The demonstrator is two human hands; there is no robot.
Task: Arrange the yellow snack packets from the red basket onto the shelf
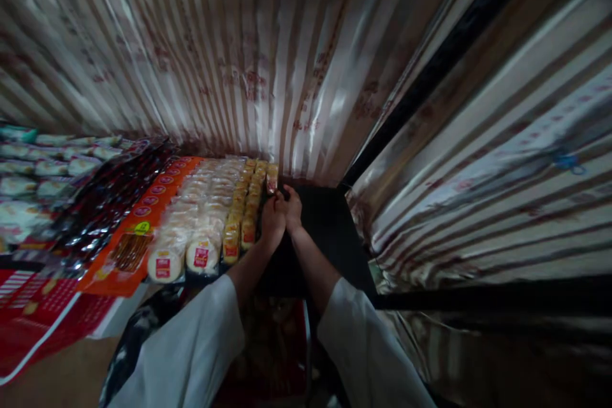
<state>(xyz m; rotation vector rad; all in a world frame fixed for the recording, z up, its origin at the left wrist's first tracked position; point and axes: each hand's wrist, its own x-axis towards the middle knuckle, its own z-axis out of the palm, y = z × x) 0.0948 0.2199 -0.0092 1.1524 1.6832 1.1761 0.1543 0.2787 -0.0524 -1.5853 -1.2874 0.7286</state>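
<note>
Left hand (273, 223) and right hand (293, 209) are close together, any pinch unclear, beside plastic-wrapped round yellow snacks (232, 239) on a flat black shelf (329, 229).

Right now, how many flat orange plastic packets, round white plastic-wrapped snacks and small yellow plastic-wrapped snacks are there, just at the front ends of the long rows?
Flat orange plastic packet: 1
Round white plastic-wrapped snacks with red labels: 2
Small yellow plastic-wrapped snacks with red labels: 2
Total: 5
</note>
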